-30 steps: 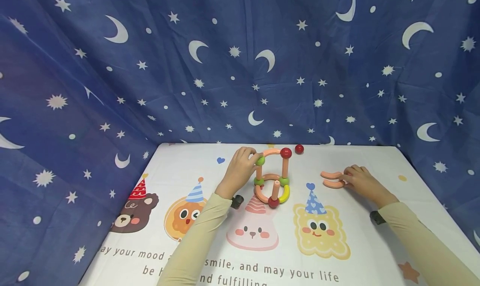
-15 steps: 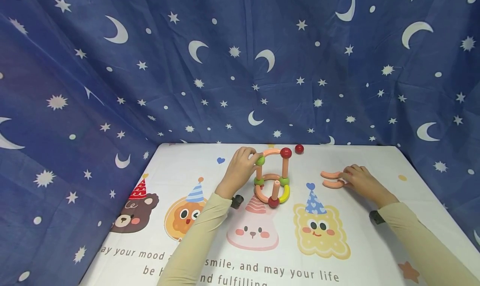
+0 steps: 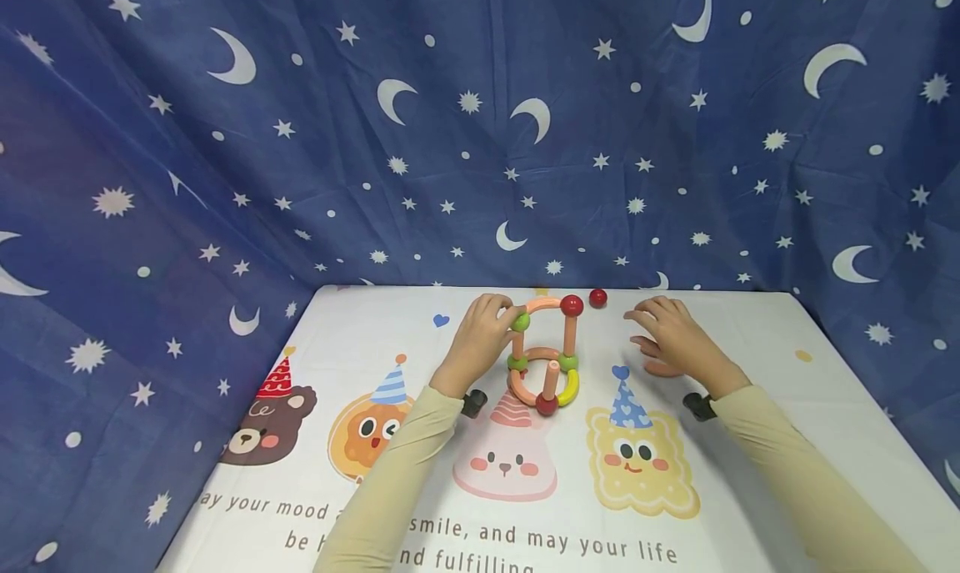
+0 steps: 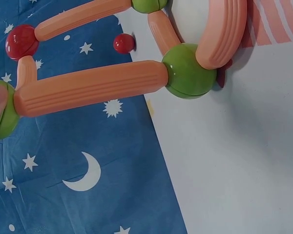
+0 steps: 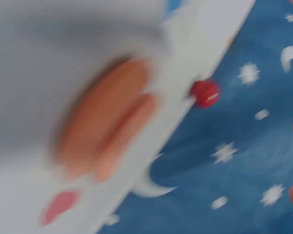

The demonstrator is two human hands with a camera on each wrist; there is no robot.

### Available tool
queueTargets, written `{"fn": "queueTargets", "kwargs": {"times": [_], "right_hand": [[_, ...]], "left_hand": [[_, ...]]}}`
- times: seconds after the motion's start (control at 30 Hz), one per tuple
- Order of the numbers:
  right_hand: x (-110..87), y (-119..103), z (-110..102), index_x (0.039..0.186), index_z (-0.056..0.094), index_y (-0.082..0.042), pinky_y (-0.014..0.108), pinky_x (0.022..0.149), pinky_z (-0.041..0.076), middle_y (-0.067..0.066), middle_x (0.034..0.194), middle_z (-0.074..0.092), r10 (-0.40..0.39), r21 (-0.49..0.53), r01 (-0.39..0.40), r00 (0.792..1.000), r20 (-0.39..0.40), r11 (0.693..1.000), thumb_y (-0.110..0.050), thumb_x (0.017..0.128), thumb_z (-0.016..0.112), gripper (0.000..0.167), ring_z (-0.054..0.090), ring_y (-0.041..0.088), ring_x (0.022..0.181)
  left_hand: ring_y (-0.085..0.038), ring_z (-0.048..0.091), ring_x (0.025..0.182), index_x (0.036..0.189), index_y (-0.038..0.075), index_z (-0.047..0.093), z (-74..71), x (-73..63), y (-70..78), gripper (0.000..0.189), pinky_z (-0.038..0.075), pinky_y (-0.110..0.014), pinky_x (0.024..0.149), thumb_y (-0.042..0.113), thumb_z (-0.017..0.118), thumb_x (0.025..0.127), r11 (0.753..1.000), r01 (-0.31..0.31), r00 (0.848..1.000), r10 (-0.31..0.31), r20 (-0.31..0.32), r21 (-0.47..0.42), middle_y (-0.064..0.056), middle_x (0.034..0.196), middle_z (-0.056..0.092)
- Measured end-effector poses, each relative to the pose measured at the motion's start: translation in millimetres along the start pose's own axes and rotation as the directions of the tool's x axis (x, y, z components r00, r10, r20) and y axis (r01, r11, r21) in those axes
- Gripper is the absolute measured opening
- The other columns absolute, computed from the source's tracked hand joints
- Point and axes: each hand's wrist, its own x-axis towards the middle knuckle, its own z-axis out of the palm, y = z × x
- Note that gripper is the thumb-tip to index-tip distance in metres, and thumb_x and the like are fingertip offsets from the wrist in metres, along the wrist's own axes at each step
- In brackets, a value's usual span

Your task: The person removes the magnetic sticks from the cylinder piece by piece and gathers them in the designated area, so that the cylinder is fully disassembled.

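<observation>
A frame of orange sticks and coloured balls, a magnetic-looking building toy (image 3: 570,335), stands at the middle of the table. My left hand (image 3: 480,339) pinches the green ball (image 4: 9,114) at its upper left corner. In the head view my right hand (image 3: 688,348) hovers with spread fingers over two loose curved orange sticks (image 5: 105,119), partly hiding them. Nothing shows between its fingers. Beyond the frame, a loose red ball (image 3: 597,298) lies near the table's back edge. A short orange stick (image 3: 551,379) rises from the red ball (image 3: 547,404) at the frame's front.
A white tablecloth (image 3: 750,481) with printed cartoon animals and lettering covers the table. Behind it hangs a blue curtain (image 3: 450,139) with moons and stars. A yellow curved stick (image 3: 572,388) forms part of the frame's lower ring.
My right hand has left the two curved sticks at their right end and moved left and up, fingers spreading. The left hand and the frame stay in place.
</observation>
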Motion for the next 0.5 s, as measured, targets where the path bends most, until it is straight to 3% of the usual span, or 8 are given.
{"fn": "queueTargets", "kwargs": {"times": [0.27,0.5], "right_hand": [[59.4,-33,-5,0.112,0.061,-0.004,0.048,0.090,0.039,0.012,0.104,0.060,-0.070,0.070,0.076,0.994,-0.082,0.995,-0.020,0.075,0.078,0.044,0.049,0.029,0.103],[86.9,-45,5,0.109,0.063,-0.006,0.046,0.088,0.039,0.010,0.104,0.060,-0.071,0.105,0.072,0.997,-0.014,0.992,-0.027,0.075,0.078,0.043,0.049,0.027,0.101]], "left_hand": [[-0.021,0.054,0.100,0.105,0.014,0.065,-1.0,1.4,-0.4,0.032,0.044,-0.032,0.094,0.016,0.078,0.075,1.000,-0.011,1.000,0.011,-0.002,0.010,-0.005,0.103,0.060],[-0.021,0.054,0.098,0.106,0.014,0.065,-1.5,0.1,-0.7,0.033,0.044,-0.032,0.094,0.017,0.078,0.076,1.000,-0.020,1.000,0.020,0.007,0.014,-0.005,0.103,0.060]]}}
